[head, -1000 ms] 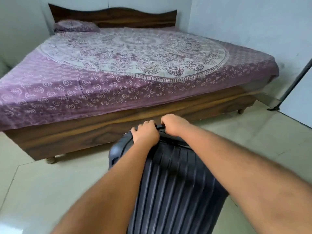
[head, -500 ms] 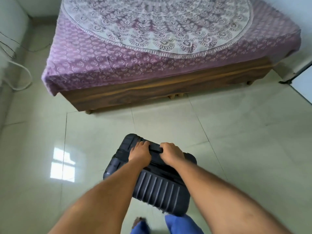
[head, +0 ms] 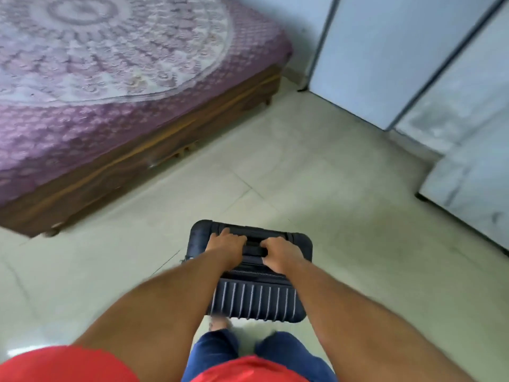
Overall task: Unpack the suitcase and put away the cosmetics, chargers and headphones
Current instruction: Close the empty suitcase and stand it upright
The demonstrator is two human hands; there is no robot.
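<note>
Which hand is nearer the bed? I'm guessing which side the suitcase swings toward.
Left. The left hand grips the suitcase top on the side toward the bed; the right hand grips it farther away.

I'm in a home bedroom: a low wooden bed [head: 154, 150] under a purple printed sheet [head: 104, 78], pale tiled floor [head: 316, 183], grey wardrobe doors [head: 385, 56] alongside.
</note>
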